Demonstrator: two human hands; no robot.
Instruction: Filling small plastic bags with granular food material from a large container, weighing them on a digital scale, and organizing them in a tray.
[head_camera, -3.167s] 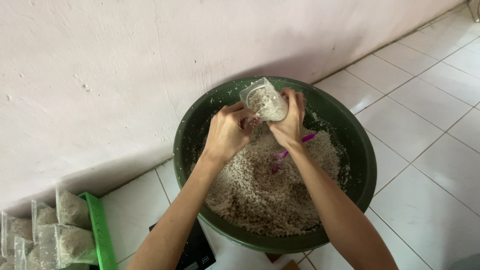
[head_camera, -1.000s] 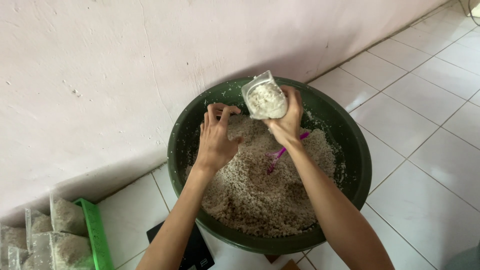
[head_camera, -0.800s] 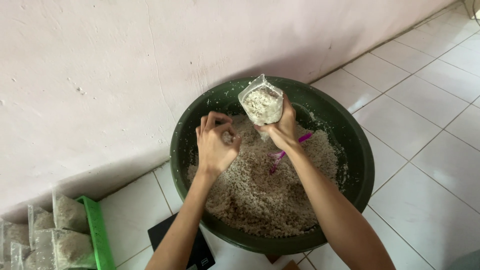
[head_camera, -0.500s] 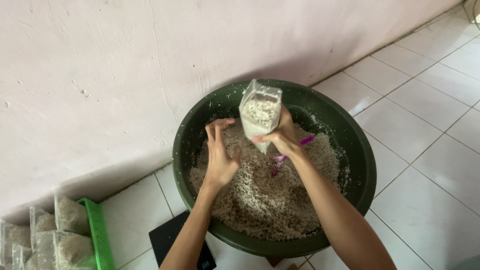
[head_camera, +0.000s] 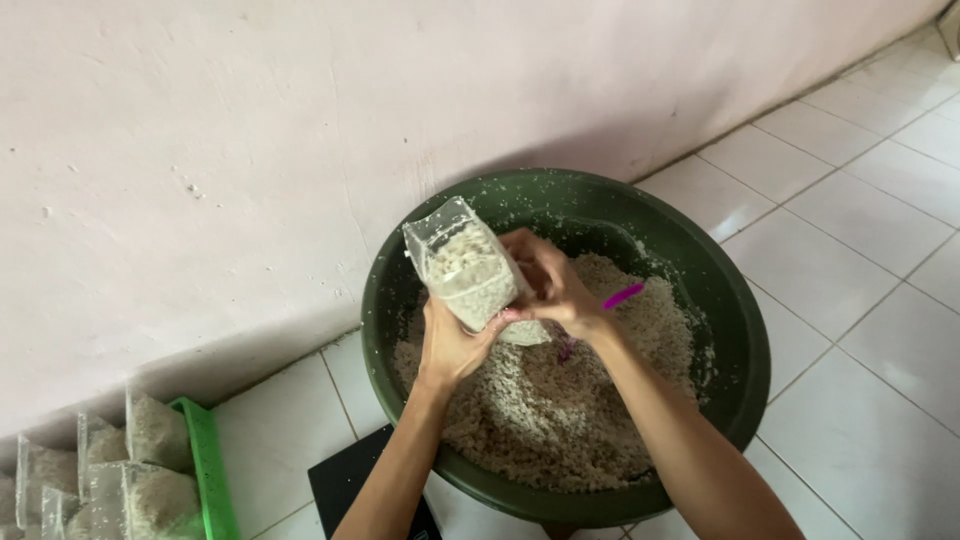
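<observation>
Spillage is my main worry. Clear plastic pouch (head_camera: 466, 268), roughly two-thirds full of pale grain, sits tilted above the dark green basin (head_camera: 735, 330), its open mouth pointing up and toward the wall. Left hand (head_camera: 450, 345) cups the pouch from beneath, fingers curled closed around its lower end. Right hand (head_camera: 555, 290) is pinched shut at the pouch's near side, thumb and fingers pressed together on the film; I cannot tell exactly how much film it has.

Risks as I read them:
- Mouth unsealed; more tilt toward the wall would tip grain past the basin rim onto the white floor tiles (head_camera: 880, 260).
- Thin film could slip or buckle under the weight if the left hand's support loosens.
- Pink-handled scoop (head_camera: 620, 297) lies half-buried in the loose grain (head_camera: 560, 420) just under the right wrist; a dropped pouch would land on it.

Filled pouches stand in a green crate (head_camera: 205, 465) at lower left, and a black scale (head_camera: 345, 485) near the basin, well apart from the hands.
</observation>
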